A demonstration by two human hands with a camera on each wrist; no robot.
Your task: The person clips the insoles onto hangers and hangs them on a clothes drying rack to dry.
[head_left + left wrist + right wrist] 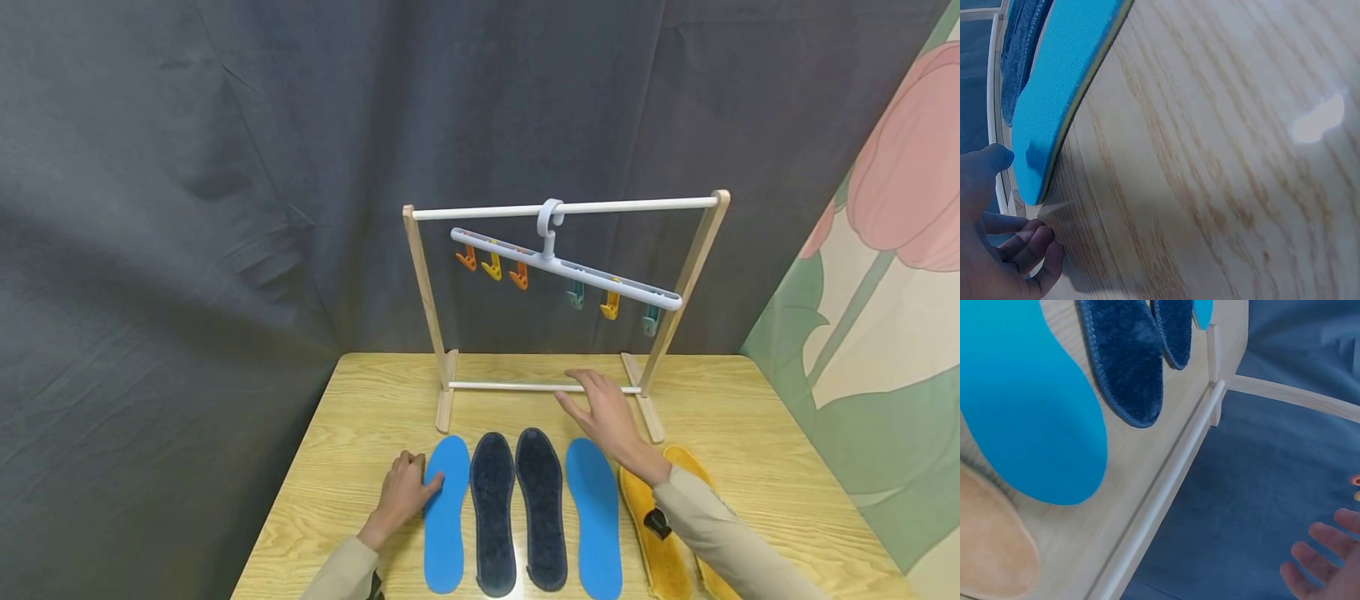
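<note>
I take the step in hand to be getting hold of the blue insole (446, 529) at the left of the row on the counter (360, 400). My left hand (402, 490) is beside its outer edge, thumb reaching over the top face, fingers loosely bent and, as far as I can judge, not gripping. My right hand (603, 412) is open and holds nothing, raised near the rack's (427, 292) lower bar, under the hanger (592, 275). My next move probably calls for getting my left fingertips under that thin edge and pinching it against my thumb without pushing the insole into the dark insole (493, 517) next to it. Nothing hangs from the hanger's clips (609, 307).

I can't make out whether my left thumb actually touches the blue face. My right sleeve (720, 525) hides part of the yellow insoles (666, 562), whose near ends run out of the head view. My right wrist's view catches only a few fingers, with slivers of what may be clips at its edge.
</note>
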